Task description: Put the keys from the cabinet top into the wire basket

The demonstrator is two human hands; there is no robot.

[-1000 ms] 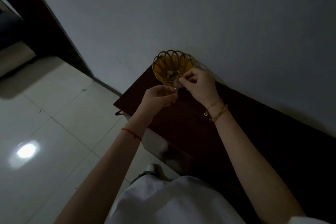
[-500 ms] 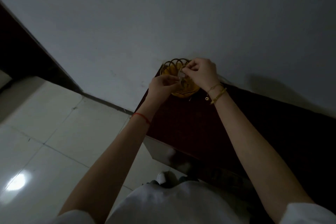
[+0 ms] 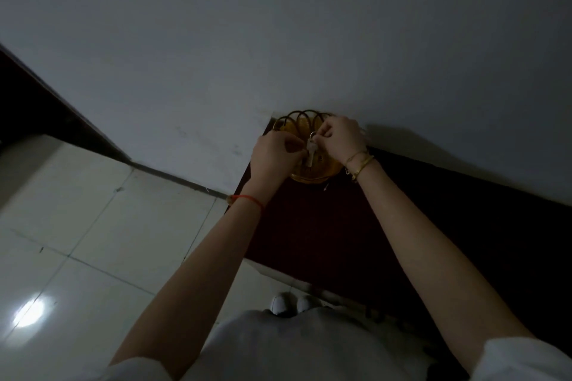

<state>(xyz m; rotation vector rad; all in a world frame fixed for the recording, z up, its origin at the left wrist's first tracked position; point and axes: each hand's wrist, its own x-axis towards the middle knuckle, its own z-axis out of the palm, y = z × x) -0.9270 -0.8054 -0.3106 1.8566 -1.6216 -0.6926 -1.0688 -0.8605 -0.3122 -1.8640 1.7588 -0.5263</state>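
Observation:
A golden wire basket (image 3: pixel 297 119) stands on the dark red cabinet top (image 3: pixel 325 226), against the wall at its far left corner. Both hands hover over it. My right hand (image 3: pixel 339 139) pinches a key ring from which a pale key (image 3: pixel 311 154) hangs down over the basket's inside. My left hand (image 3: pixel 274 154) is closed with its fingertips touching the key from the left. The hands hide most of the basket's inside, so its contents cannot be made out.
A grey wall (image 3: pixel 278 40) rises right behind the basket. Pale floor tiles (image 3: pixel 77 241) lie to the left, with a bright light reflection (image 3: pixel 31 314). A dark doorway (image 3: pixel 28 108) is at the far left. White shoes (image 3: pixel 291 302) show below the cabinet's front edge.
Both hands have moved from in front of the basket to above it, carrying the key along. The camera has tilted upward, showing more wall.

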